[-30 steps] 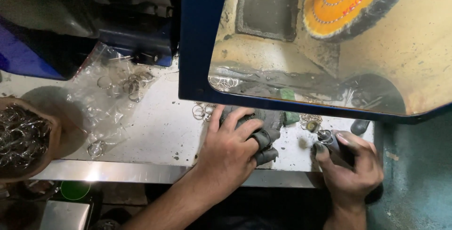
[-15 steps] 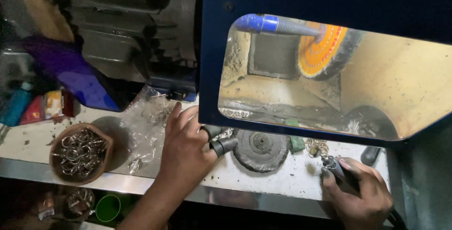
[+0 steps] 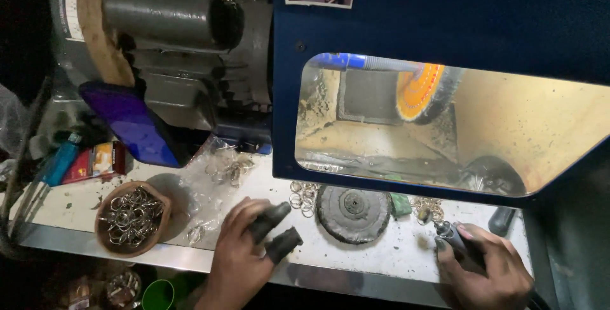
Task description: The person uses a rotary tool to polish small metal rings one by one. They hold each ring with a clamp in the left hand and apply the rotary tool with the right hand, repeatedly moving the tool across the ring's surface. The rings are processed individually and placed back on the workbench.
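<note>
My left hand (image 3: 240, 256) rests on the white bench near its front edge, with dark protective sleeves on two fingers; it holds nothing that I can see. A clear plastic bag of metal rings (image 3: 219, 186) lies just left of it. My right hand (image 3: 486, 265) at the bench's right end is closed around a small dark tool (image 3: 448, 234) with a metal tip. A round dark buffing wheel (image 3: 353, 213) lies flat between the hands. Behind it, inside a blue hood (image 3: 445, 24), an orange polishing wheel (image 3: 422, 91) sits on a shaft.
A brown bowl of metal rings (image 3: 131, 218) stands at the left. A purple phone (image 3: 130, 122) leans against a grey motor (image 3: 171, 37). A blue lighter (image 3: 62, 159) and a small red packet (image 3: 95, 161) lie far left. Loose rings (image 3: 304, 194), a green block (image 3: 400, 205).
The view has tilted up and shifted left, showing the motor and bowl. My left hand came off the buffing wheel and moved left toward the bench's front edge. The right hand stays put.
</note>
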